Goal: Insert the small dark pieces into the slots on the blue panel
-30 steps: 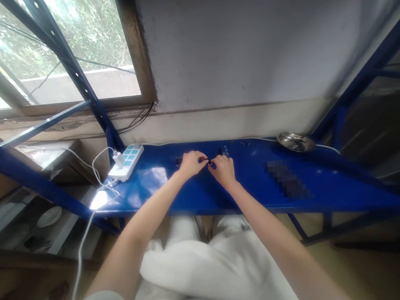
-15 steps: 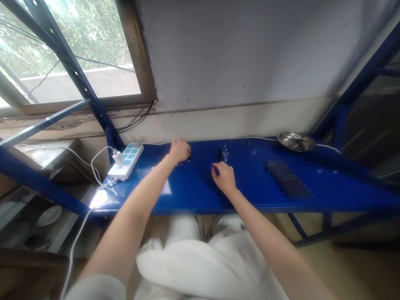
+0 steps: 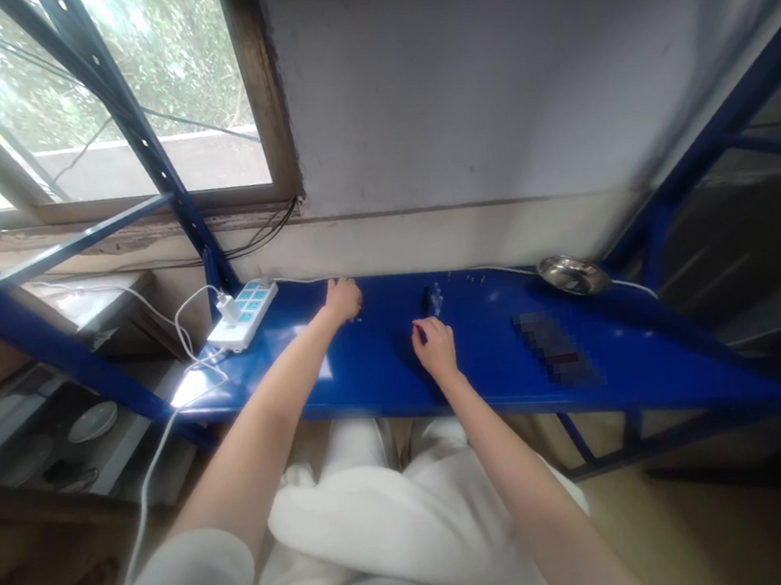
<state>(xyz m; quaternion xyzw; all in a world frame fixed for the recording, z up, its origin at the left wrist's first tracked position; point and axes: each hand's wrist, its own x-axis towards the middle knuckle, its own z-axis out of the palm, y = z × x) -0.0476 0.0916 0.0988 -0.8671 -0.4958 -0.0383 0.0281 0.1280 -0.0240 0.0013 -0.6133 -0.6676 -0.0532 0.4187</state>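
My left hand [image 3: 343, 300] is low over the back of the blue table [image 3: 373, 372], its fingers curled downward at a few tiny pale pieces [image 3: 356, 319]. Whatever lies between those fingertips is hidden. Nearer the front edge, my right hand [image 3: 436, 348] pinches a small dark reddish-purple piece [image 3: 419, 330], too small to name. Just beyond the right hand lie a slim black object [image 3: 426, 301] and a little cluster of clear pieces [image 3: 436, 300].
A white power strip [image 3: 244, 316] with a plug and cable sits at the left end. Toward the right are a shiny metal dish [image 3: 572, 275], a blurred-out dark rectangle [image 3: 556, 349] and several tiny bits [image 3: 477, 278] by the wall. Blue frame posts [image 3: 158, 160] rise beside the table.
My left hand has shifted slightly left and downward over the pale pieces, its fingers now lower. My right hand keeps its pinch almost in place. The whole view has moved a little.
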